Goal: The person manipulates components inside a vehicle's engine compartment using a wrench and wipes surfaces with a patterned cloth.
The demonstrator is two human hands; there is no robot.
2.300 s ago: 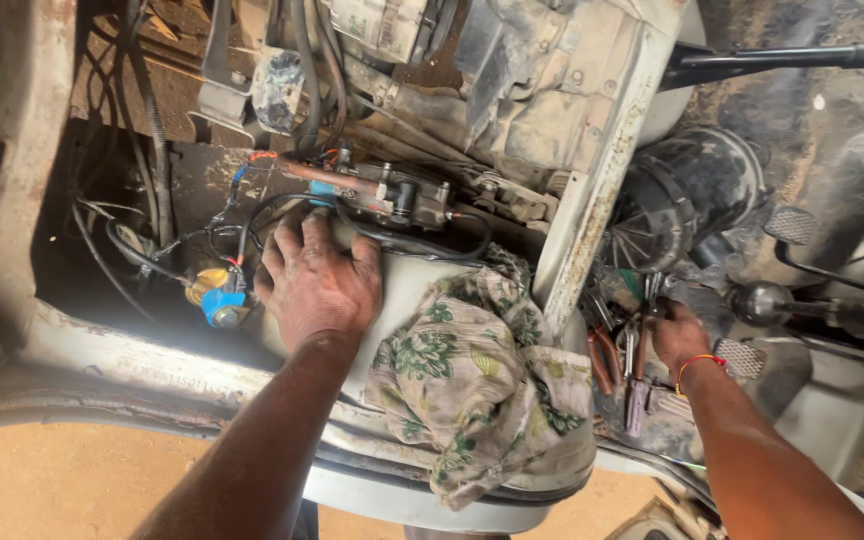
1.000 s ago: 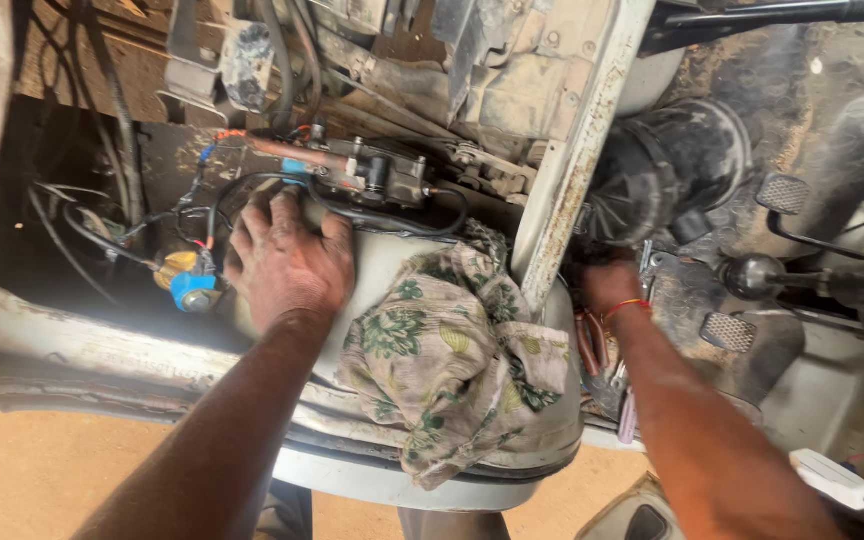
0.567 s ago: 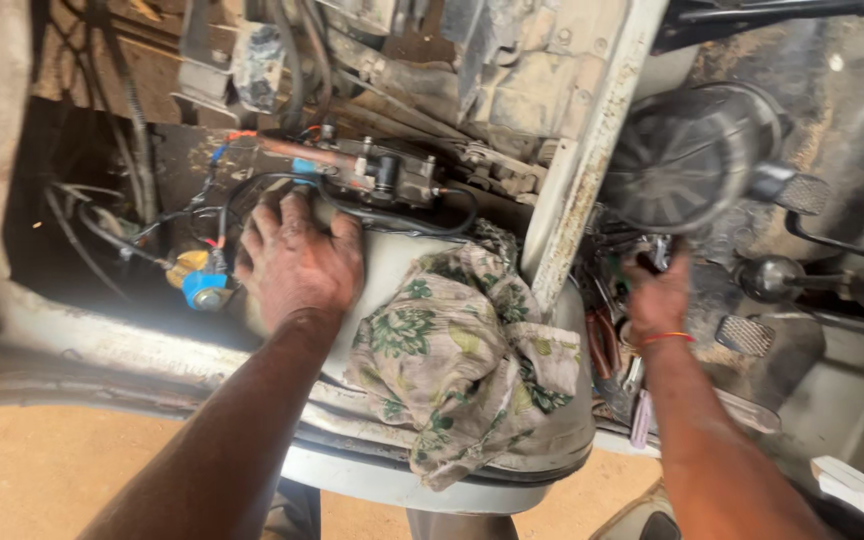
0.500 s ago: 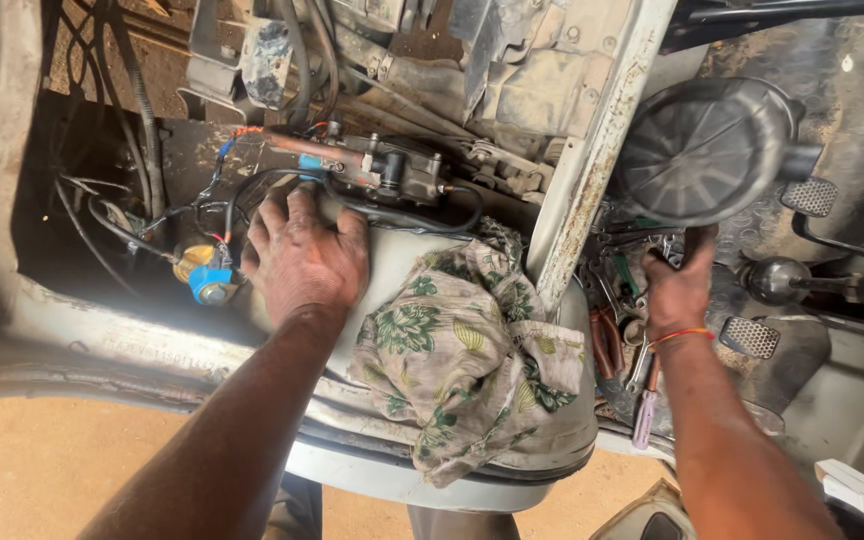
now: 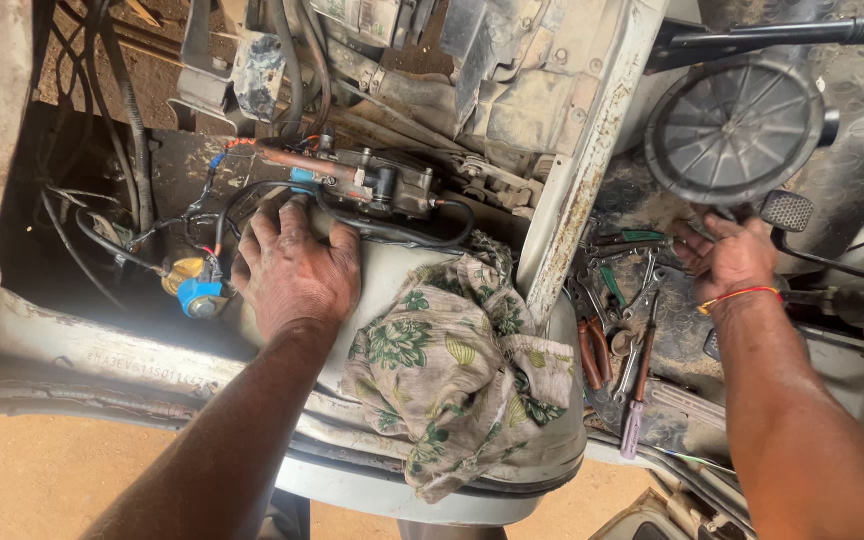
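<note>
Right hand (image 5: 730,262) has reached tools (image 5: 620,330); left hand (image 5: 297,270) beside floral rag (image 5: 452,370)

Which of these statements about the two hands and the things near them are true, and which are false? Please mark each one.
1. The left hand lies flat on the pale rounded tank. True.
2. The flowered cloth is wrapped around the left hand. False: it lies draped beside that hand, over the tank's edge.
3. The right hand is down among loose hand tools on the floor. True.
4. The right wrist is bare. False: it wears a thin red and yellow band.
5. The round ribbed black cover sits above the right hand. True.
</note>
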